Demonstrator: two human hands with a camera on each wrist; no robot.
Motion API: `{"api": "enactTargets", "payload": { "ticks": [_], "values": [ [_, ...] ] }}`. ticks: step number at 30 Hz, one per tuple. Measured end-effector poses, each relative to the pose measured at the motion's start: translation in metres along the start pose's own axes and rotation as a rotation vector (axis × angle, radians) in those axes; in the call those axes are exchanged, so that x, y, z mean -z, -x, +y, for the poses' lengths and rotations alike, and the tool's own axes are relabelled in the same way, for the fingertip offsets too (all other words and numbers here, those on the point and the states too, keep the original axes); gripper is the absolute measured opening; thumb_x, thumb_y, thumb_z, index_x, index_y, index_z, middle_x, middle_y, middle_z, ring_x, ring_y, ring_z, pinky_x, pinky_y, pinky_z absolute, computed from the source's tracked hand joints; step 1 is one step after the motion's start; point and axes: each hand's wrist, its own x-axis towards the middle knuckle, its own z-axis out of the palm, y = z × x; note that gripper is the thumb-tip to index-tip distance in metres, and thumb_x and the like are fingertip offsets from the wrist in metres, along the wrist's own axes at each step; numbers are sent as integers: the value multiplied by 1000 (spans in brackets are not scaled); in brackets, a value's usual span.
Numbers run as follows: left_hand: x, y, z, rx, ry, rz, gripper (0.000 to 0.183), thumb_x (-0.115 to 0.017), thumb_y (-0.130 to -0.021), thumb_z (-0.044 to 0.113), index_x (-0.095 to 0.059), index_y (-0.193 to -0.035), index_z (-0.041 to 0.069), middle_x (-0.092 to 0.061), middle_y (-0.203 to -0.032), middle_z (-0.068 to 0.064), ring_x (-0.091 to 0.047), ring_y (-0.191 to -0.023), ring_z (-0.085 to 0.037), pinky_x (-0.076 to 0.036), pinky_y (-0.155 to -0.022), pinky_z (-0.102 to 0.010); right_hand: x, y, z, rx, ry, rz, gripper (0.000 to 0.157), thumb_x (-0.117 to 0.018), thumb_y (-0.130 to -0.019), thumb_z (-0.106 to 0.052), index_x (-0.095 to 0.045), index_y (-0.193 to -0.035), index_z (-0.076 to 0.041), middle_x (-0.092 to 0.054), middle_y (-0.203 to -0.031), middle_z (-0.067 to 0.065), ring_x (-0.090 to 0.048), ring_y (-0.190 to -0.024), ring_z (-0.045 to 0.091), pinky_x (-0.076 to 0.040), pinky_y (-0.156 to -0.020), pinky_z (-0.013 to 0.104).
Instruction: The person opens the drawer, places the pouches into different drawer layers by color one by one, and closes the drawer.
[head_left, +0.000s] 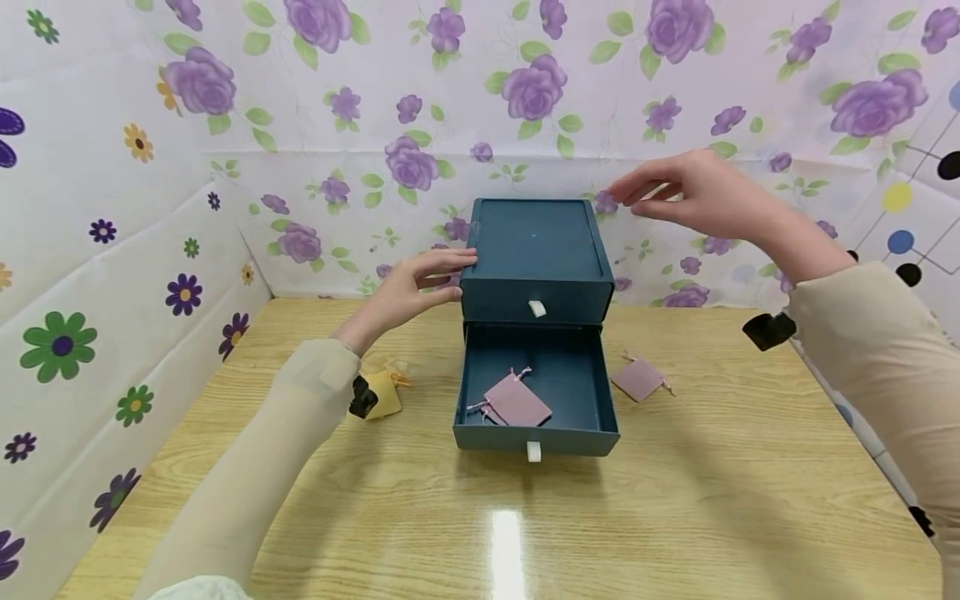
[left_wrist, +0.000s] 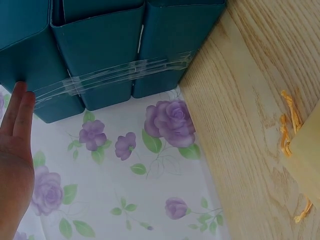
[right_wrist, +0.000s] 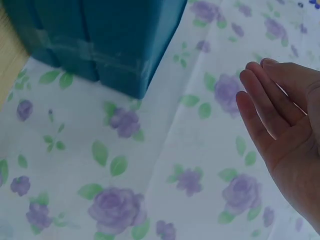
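Note:
A dark blue stack of drawers [head_left: 537,242] stands on the table against the back wall. Its upper drawer shows a white pull tab, and a lower drawer [head_left: 536,439] is pulled out toward me. In that drawer lie pink drawstring pouches [head_left: 517,402], overlapping toward the left. My left hand [head_left: 408,292] rests its extended fingers against the stack's upper left side; in the left wrist view the fingertips touch the blue side near clear tape [left_wrist: 105,79]. My right hand [head_left: 693,193] hangs in the air right of the stack, fingers loosely bent, holding nothing.
A pink drawstring pouch [head_left: 639,380] lies on the wooden table [head_left: 420,517] right of the drawers. On the left, a yellow drawstring pouch [head_left: 385,395] lies partly behind the left wrist's black strap. Flower-patterned cloth [head_left: 315,142] covers the walls behind.

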Motion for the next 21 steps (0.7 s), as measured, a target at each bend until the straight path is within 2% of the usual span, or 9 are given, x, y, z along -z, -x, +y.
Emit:
{"api": "enactTargets", "payload": {
  "ticks": [3,8,10,12,15,16,21],
  "values": [
    [0,1,0,2,4,1,47,-66,-95,16,-57,-141,22,-48,-153,3,-48,-140,-19,-42,-115,-50,-3,5,16,-33,22,2,30,-60,-99,-17,-67,-128,-18,-72,-118,5,-67,-98,6,-44,-81,-2],
    [0,1,2,7,18,1,47,-66,-95,13,-57,-141,19,-48,-153,1,-47,-140,-20,-41,-116,-50,-17,16,45,-113,30,-20,28,-60,-100,-19,-67,-127,-15,-72,-118,9,-69,-101,25,-44,-76,-1],
    [-1,0,2,10,21,3,47,-66,-95,11,-57,-141,16,-47,-153,-1,-47,-140,-21,-41,-116,-50,-25,21,57,-143,24,-32,28,-60,-99,-17,-68,-126,-13,-72,-118,10,-70,-102,26,-51,-78,6],
    [-1,0,2,14,19,3,48,-66,-95,9,-56,-141,15,-47,-154,-3,-47,-141,-22,-41,-116,-49,-32,25,67,-166,8,-48,27,-60,-99,-13,-68,-125,-11,-71,-117,12,-70,-102,28,-58,-83,19],
    [-1,0,2,11,7,6,48,-66,-95,11,-56,-142,15,-47,-154,-2,-47,-141,-22,-42,-116,-48,-44,30,79,-186,-13,-77,27,-60,-98,-10,-68,-124,-9,-71,-116,14,-70,-102,30,-60,-87,41],
    [-1,0,2,9,4,5,48,-66,-95,12,-56,-142,17,-47,-154,-1,-47,-140,-21,-42,-116,-47,-48,31,83,-186,-20,-86,27,-60,-98,-9,-68,-124,-8,-71,-116,15,-70,-102,31,-59,-88,45],
    [-1,1,2,9,-3,5,47,-66,-95,17,-57,-141,21,-48,-153,3,-48,-140,-19,-43,-115,-46,-65,36,98,-187,-30,-119,27,-61,-96,-4,-68,-122,-3,-71,-114,18,-70,-101,33,-59,-87,48]
  ]
}}
